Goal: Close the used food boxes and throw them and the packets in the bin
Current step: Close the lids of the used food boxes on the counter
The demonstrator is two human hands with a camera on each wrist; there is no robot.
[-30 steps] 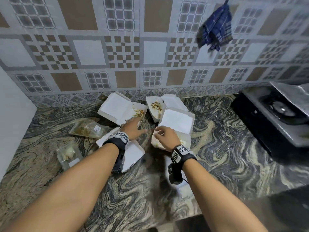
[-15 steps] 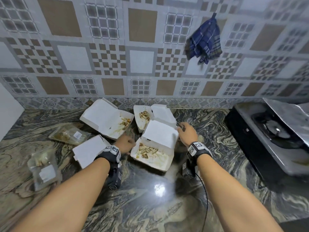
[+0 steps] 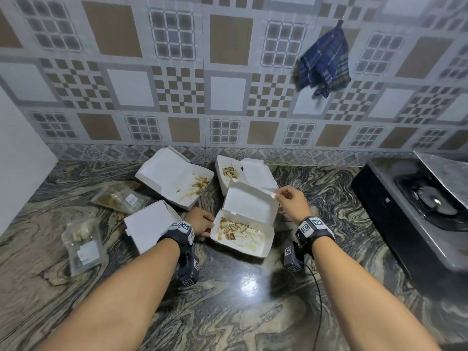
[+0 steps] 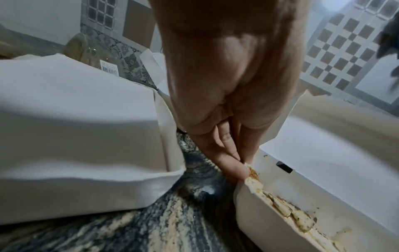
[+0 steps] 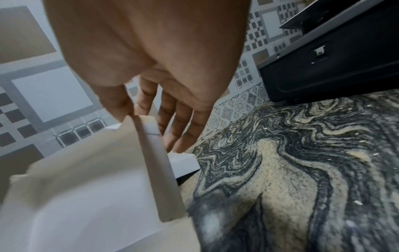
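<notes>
Where fingers (image 5: 116, 104) pinch, box lid (image 5: 86, 170).

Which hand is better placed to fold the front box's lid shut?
Right. The right hand already pinches the raised lid's corner flap. The left hand is low at the front box's base corner, better suited to steadying it.

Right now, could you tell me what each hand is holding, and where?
Both hold the open food box: right hand pinches its lid's corner, left hand its tray's corner.

Both arms extended forward; left hand (image 3: 200, 220) fingers pinched; right hand (image 3: 291, 202) raised, thumb-finger pinch.
</notes>
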